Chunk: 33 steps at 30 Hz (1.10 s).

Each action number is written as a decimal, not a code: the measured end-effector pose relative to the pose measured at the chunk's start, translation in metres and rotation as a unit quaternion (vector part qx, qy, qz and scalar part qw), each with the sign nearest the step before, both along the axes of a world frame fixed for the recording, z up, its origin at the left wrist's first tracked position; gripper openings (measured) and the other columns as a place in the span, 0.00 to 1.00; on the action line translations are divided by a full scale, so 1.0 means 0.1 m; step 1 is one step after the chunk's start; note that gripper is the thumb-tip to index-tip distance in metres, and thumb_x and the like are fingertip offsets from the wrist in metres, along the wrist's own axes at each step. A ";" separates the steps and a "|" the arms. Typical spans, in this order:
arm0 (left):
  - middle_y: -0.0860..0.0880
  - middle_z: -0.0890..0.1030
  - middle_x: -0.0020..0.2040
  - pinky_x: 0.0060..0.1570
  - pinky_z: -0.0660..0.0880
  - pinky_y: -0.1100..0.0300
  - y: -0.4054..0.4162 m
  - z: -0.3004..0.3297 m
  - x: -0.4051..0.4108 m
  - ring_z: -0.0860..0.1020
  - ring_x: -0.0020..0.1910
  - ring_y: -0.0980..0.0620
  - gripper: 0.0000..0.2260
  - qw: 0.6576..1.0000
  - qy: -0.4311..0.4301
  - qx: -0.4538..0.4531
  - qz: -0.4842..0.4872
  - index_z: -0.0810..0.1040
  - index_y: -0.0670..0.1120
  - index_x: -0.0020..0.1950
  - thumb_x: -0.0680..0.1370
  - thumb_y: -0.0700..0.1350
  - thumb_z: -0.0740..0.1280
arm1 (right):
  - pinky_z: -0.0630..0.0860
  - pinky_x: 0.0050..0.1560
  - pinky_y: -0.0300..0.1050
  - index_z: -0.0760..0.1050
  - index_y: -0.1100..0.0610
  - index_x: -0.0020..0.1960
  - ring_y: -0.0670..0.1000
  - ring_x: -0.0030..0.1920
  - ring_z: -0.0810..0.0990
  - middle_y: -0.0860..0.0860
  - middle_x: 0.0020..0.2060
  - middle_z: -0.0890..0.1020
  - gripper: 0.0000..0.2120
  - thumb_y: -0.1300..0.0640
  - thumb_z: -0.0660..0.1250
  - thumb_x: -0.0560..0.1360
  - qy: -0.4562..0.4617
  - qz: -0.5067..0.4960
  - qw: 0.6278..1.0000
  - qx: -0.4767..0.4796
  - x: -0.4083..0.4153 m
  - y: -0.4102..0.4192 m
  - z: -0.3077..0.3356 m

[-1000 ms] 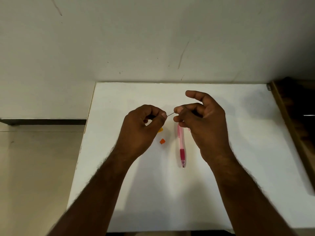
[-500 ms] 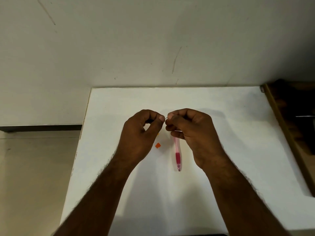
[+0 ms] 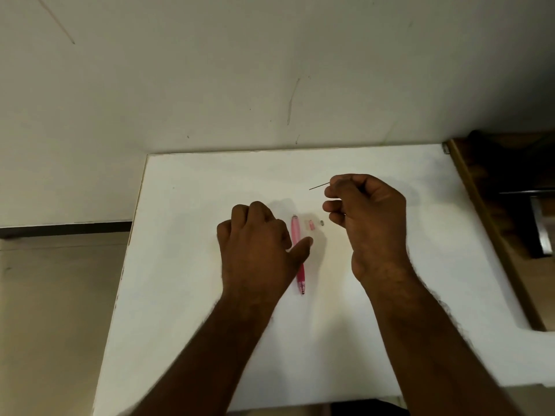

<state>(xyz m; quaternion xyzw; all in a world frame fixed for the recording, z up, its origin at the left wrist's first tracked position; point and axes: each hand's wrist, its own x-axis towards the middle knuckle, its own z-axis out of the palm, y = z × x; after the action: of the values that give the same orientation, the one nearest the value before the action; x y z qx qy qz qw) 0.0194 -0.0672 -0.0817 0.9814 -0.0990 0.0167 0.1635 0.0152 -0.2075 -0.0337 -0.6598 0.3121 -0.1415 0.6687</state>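
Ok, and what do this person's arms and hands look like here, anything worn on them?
The left forearm and right forearm are bare and hairy, with no sleeve in view. The left hand and right hand are ungloved; no ring, watch or bracelet shows.

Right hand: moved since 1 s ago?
Yes: the right hand, pinching a thin dark lead, moved right, off the pink plastic pen on the white table.

Head-worn view (wide-angle) — forward and down, close over the table
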 end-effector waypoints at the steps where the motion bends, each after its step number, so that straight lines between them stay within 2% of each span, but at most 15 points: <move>1: 0.52 0.78 0.47 0.52 0.67 0.49 -0.02 0.00 -0.01 0.73 0.54 0.47 0.22 1.000 0.000 0.012 0.005 0.84 0.52 0.36 0.69 0.70 0.67 | 0.81 0.35 0.37 0.83 0.50 0.41 0.47 0.33 0.86 0.48 0.35 0.87 0.08 0.59 0.71 0.77 0.000 0.001 1.000 -0.001 -0.01 0.00 0.00; 6: 0.53 0.77 0.49 0.55 0.67 0.49 -0.07 -0.06 -0.03 0.71 0.55 0.47 0.24 0.997 0.041 0.056 0.016 0.84 0.51 0.39 0.68 0.71 0.65 | 0.81 0.35 0.37 0.83 0.50 0.40 0.46 0.33 0.86 0.47 0.35 0.87 0.08 0.58 0.71 0.77 0.002 0.006 1.000 -0.001 -0.01 0.01 0.01; 11: 0.53 0.77 0.47 0.54 0.66 0.52 -0.10 -0.01 -0.04 0.71 0.52 0.49 0.19 0.997 0.060 0.045 0.015 0.83 0.50 0.39 0.69 0.65 0.65 | 0.80 0.35 0.38 0.83 0.51 0.41 0.47 0.33 0.86 0.47 0.35 0.87 0.07 0.59 0.71 0.77 0.000 0.005 1.000 0.011 0.00 0.01 0.02; 14: 0.55 0.79 0.42 0.45 0.71 0.56 -0.06 0.12 -0.02 0.75 0.45 0.51 0.13 0.997 0.045 -0.065 0.002 0.80 0.52 0.37 0.69 0.61 0.68 | 0.80 0.36 0.40 0.82 0.53 0.43 0.50 0.35 0.88 0.48 0.35 0.87 0.06 0.58 0.69 0.79 -0.005 -0.005 0.999 0.043 0.02 0.00 0.03; 16: 0.57 0.80 0.39 0.40 0.74 0.58 -0.01 0.25 0.01 0.78 0.40 0.55 0.10 0.986 0.040 -0.157 0.026 0.78 0.54 0.38 0.69 0.60 0.68 | 0.81 0.36 0.41 0.80 0.55 0.46 0.54 0.37 0.89 0.51 0.37 0.88 0.06 0.58 0.67 0.81 -0.020 -0.011 0.996 0.083 0.04 -0.01 0.05; 18: 0.58 0.81 0.35 0.38 0.77 0.58 0.05 0.33 0.03 0.80 0.36 0.58 0.09 0.978 0.025 -0.204 0.034 0.77 0.54 0.40 0.70 0.58 0.68 | 0.82 0.36 0.43 0.78 0.57 0.49 0.57 0.39 0.89 0.54 0.39 0.89 0.05 0.57 0.65 0.82 -0.032 -0.004 0.993 0.113 0.06 0.01 0.06; 23: 0.57 0.83 0.39 0.44 0.79 0.53 0.22 0.36 0.11 0.81 0.40 0.55 0.04 0.972 -0.014 -0.234 0.004 0.78 0.54 0.46 0.72 0.50 0.69 | 0.84 0.39 0.47 0.74 0.58 0.52 0.59 0.41 0.89 0.59 0.41 0.89 0.04 0.58 0.63 0.84 -0.050 0.031 0.982 0.179 0.10 0.14 0.06; 28: 0.58 0.83 0.41 0.40 0.75 0.59 0.34 0.31 0.19 0.80 0.42 0.56 0.05 0.975 -0.037 -0.220 0.011 0.78 0.56 0.47 0.73 0.50 0.70 | 0.84 0.41 0.47 0.72 0.59 0.50 0.60 0.43 0.89 0.62 0.41 0.88 0.05 0.59 0.62 0.84 -0.077 0.047 0.972 0.216 0.10 0.20 0.05; 33: 0.59 0.83 0.41 0.44 0.75 0.60 0.38 0.27 0.22 0.81 0.43 0.58 0.06 0.969 -0.033 -0.243 0.011 0.77 0.57 0.47 0.73 0.49 0.72 | 0.85 0.44 0.48 0.71 0.60 0.51 0.61 0.44 0.89 0.62 0.41 0.88 0.05 0.60 0.62 0.84 -0.094 0.049 0.968 0.226 0.09 0.22 0.03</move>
<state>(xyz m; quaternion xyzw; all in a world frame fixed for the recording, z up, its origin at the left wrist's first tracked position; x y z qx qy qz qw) 0.0410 -0.0291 -0.0544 0.9122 -0.0867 0.0739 0.3935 0.0245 -0.1850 -0.0303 -0.4900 0.2391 -0.0963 0.8328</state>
